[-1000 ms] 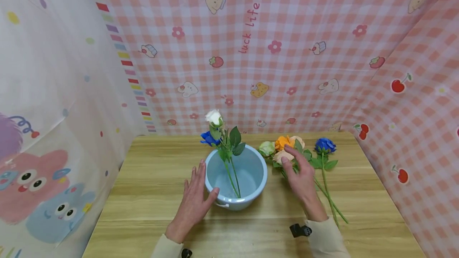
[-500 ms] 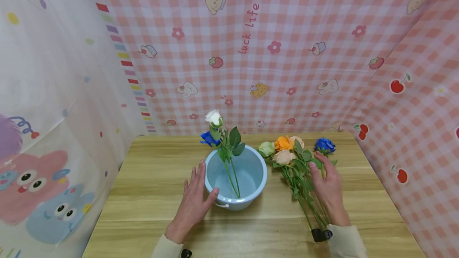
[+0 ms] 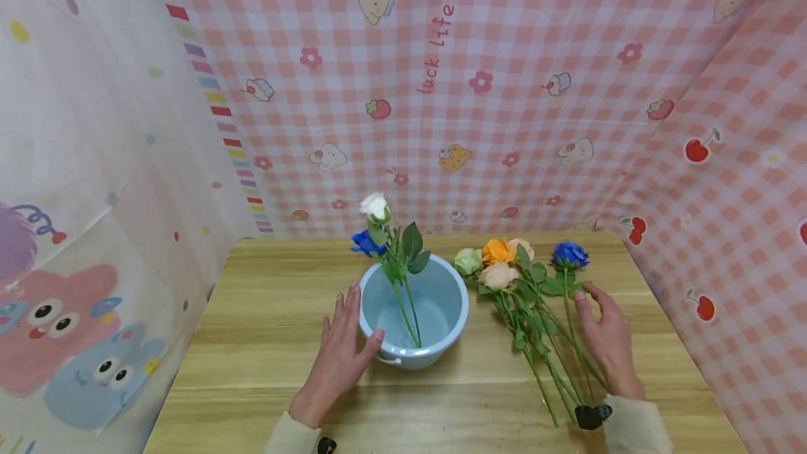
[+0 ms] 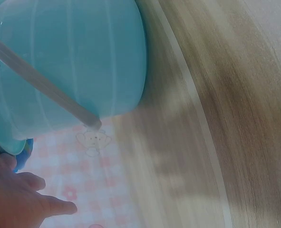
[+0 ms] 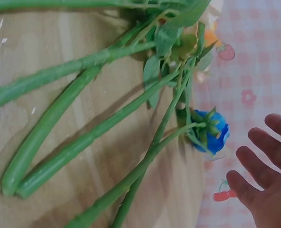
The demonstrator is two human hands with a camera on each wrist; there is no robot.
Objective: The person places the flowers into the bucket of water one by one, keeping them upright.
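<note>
Over at the table [image 3: 252, 314], a pale blue bucket [image 3: 444, 300] stands upright between the left and right edges, a white rose [image 3: 375, 207] and a blue flower [image 3: 367, 243] leaning out of it toward the far edge, while the person's left hand [image 3: 338, 352] lies along its left side, thumb apart from the straight fingers. Nearer the right edge, the right hand [image 3: 608, 342] has its fingers apart beside a blue rose [image 3: 570, 255] lying by the far right corner; whether they touch its leaves, I can't tell. Between that hand and the bucket lie orange [image 3: 497, 251], green [image 3: 468, 260] and peach flowers [image 3: 499, 275], heads toward the far edge.
</note>
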